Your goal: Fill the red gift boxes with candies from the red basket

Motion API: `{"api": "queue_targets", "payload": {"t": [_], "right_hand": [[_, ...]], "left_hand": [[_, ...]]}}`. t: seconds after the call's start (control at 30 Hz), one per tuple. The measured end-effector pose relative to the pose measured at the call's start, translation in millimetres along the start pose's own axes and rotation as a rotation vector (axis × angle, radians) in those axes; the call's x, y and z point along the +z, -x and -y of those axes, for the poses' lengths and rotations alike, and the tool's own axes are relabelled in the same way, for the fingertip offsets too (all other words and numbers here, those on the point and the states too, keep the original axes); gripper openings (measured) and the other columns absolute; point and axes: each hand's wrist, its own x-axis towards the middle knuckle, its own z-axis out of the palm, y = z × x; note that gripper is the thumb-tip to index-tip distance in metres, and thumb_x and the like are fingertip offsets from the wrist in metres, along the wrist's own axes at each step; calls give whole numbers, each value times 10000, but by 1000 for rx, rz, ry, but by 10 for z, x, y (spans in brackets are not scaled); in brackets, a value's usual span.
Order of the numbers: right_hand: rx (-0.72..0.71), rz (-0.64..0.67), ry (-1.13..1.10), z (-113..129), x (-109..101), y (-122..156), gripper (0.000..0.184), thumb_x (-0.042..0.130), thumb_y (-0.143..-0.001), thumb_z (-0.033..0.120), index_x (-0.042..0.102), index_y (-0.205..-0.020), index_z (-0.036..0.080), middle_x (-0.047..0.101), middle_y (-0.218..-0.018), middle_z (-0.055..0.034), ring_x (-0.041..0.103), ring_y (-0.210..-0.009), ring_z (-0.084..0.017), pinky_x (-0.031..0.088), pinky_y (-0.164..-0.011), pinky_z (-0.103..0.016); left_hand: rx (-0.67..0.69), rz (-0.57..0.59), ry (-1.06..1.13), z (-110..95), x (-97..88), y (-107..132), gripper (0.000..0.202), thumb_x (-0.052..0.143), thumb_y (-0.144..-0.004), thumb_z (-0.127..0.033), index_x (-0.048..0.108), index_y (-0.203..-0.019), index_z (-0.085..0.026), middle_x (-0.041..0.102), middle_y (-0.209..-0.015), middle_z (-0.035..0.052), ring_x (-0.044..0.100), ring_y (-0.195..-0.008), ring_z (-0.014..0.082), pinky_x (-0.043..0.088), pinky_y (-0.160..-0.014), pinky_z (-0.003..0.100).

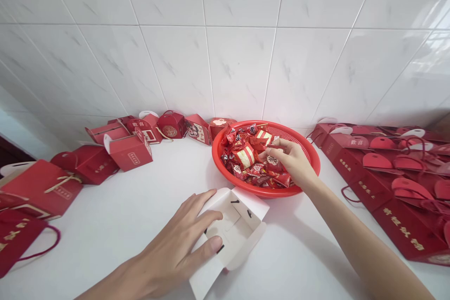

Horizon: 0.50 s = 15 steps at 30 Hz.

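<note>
Head view, lower centre: the left hand (184,232) lies spread over a box (242,222). Right of centre, the right hand (295,161) hangs over sweets (245,157); grip, I can't tell.

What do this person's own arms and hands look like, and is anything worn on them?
The left hand and right hand are bare, with no gloves or rings visible. The left forearm and right forearm show no sleeve, watch or bracelet.

open box (239,229): left side partly covered | sweets (246,157): lower ones hidden | rightmost boxes (404,232): cut by right edge
</note>
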Motion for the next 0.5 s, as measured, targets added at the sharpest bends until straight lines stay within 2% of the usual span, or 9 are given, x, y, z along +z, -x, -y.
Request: {"api": "queue_targets", "payload": {"t": [0.13,0.23,0.3,0.4,0.5], "right_hand": [[-14,10,1,-10,-9,-16,293,714,-722,400,480,-766,228,653,-618,8,602,-626,-171,451,-618,-294],[-44,45,107,-46,-23,-61,268,688,-749,411,497,-772,224,588,-614,35,536,-584,-144,428,-591,-285],[-42,145,254,-73,-36,-91,210,683,-751,362,537,-776,213,587,-659,25,545,-618,-149,427,-604,-284],[33,398,578,-97,-46,-111,110,682,-714,214,632,-810,191,679,-843,-35,623,-782,-196,453,-686,-297],[119,581,811,-88,-40,-103,310,658,-703,136,717,-995,221,715,-1078,-60,648,-956,-250,468,-762,-313]], "left_hand": [[-37,-4,-5,-3,20,22,415,441,-1004,-540,681,-1213,-273,425,-1564,75,444,-1367,343,490,-1044,480],[-57,-20,-15,-7,32,33,423,446,-998,-554,682,-1222,-282,427,-1569,66,431,-1385,345,487,-1057,478],[-62,-21,-16,-7,34,33,423,445,-997,-557,684,-1218,-287,427,-1570,59,438,-1383,341,488,-1060,475],[-45,-17,-15,4,33,29,423,447,-998,-548,686,-1218,-277,432,-1568,64,450,-1373,337,493,-1059,465],[-12,-26,-14,18,34,27,415,459,-1000,-525,684,-1226,-260,437,-1565,78,438,-1386,341,492,-1064,463]]}}
